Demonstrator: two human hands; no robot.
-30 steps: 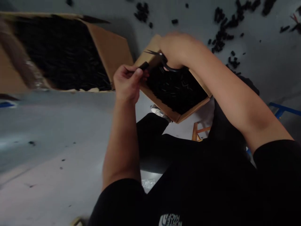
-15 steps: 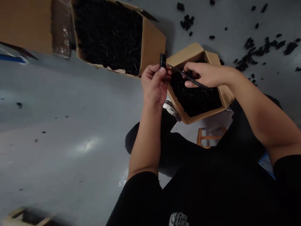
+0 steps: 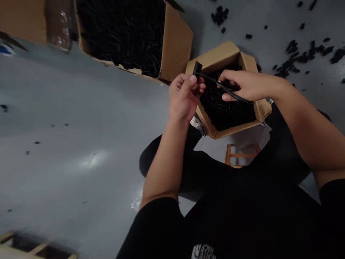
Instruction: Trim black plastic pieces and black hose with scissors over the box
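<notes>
Grey floor [image 3: 107, 108] surrounds a brown wooden frame [image 3: 242, 155] and pale slats [image 3: 39, 249].

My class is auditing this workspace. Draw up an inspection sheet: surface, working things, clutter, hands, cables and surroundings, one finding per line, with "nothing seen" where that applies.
Surface: grey floor, shiny in places.
Working things: ribbed black piece; scissors reaching toward it, contact unclear; small cardboard box, open, holding many black pieces.
Clutter: loose black bits scattered on the floor, mostly right of the small cardboard box.
Hands: left hand holds the ribbed black piece; right hand grips the scissors.
Cables: nothing seen.
Surroundings: larger cardboard box, also open and holding dark pieces; wooden frame, partly hidden by the person's legs.
</notes>
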